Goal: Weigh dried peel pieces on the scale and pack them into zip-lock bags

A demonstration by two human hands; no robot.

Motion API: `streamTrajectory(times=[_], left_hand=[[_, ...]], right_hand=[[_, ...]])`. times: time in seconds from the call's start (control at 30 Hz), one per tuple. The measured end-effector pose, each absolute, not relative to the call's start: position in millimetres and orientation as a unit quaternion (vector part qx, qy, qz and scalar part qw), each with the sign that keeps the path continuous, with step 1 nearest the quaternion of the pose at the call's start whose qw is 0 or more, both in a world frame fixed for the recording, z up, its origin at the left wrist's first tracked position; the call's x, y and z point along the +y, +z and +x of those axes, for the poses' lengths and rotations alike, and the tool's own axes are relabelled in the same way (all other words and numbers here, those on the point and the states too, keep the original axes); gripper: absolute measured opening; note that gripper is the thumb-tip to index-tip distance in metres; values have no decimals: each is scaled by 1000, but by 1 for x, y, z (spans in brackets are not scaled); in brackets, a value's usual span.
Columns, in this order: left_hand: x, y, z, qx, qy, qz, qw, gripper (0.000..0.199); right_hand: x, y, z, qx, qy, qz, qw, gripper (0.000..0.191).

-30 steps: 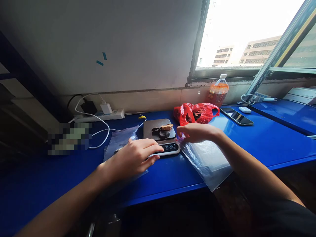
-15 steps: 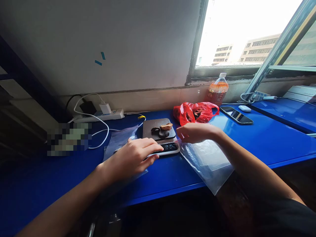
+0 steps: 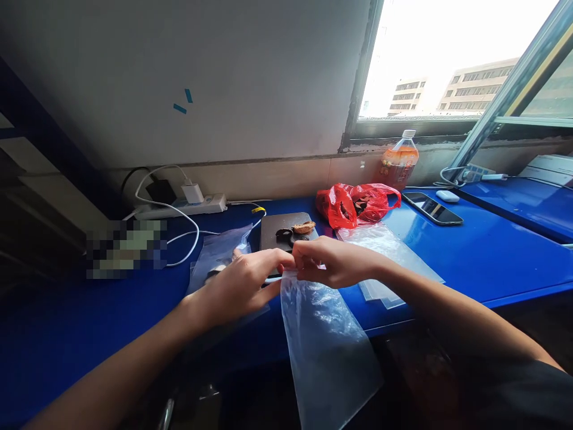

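Note:
A clear plastic bag (image 3: 329,349) hangs down over the table's front edge, its top edge pinched in my right hand (image 3: 333,261). My left hand (image 3: 248,278) meets it at the bag's top corner, thumb and fingers closing on the same edge. Just behind both hands stands a kitchen scale (image 3: 270,234) with a dark plate. Dried brown and black pieces (image 3: 304,227) rest on it, partly hidden by my right hand, and its button panel is covered. Left of the scale, another clear bag (image 3: 226,245) lies partly under my left hand with something inside.
More clear bags (image 3: 394,263) lie flat on the blue table (image 3: 483,257) at right. Behind them sit a red plastic bag (image 3: 338,206), a drink bottle (image 3: 400,161), a phone (image 3: 433,208) and a white earbud case (image 3: 447,196). A power strip (image 3: 208,206) with cables runs along the wall.
My right hand has brought one clear bag leftward from the pile to in front of the scale. My left hand has moved slightly right and its fingers have closed on the bag's edge.

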State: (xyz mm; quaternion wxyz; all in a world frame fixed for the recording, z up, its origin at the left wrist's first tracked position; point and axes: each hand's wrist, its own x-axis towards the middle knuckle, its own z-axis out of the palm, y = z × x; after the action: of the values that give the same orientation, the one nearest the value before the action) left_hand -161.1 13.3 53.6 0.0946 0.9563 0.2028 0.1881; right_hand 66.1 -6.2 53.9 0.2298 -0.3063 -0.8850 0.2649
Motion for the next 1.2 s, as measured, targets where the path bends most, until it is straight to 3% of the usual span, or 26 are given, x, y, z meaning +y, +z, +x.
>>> streamTrajectory(times=[0.17, 0.57, 0.83, 1.07, 1.2], left_hand=[[15, 56, -160, 173, 187, 960, 118, 11], [20, 53, -161, 143, 225, 962, 56, 16], [15, 58, -160, 199, 263, 925, 186, 11], [23, 52, -160, 144, 227, 957, 108, 23], [25, 54, -162, 171, 211, 953, 133, 22]], right_hand=[[-10, 52, 61, -877, 293, -299, 236, 10], [-2, 41, 57, -878, 295, -297, 234, 9], [-9, 50, 55, -843, 303, -318, 311, 16], [-5, 49, 57, -870, 292, -322, 234, 8], [-5, 48, 57, -861, 319, -318, 236, 5]])
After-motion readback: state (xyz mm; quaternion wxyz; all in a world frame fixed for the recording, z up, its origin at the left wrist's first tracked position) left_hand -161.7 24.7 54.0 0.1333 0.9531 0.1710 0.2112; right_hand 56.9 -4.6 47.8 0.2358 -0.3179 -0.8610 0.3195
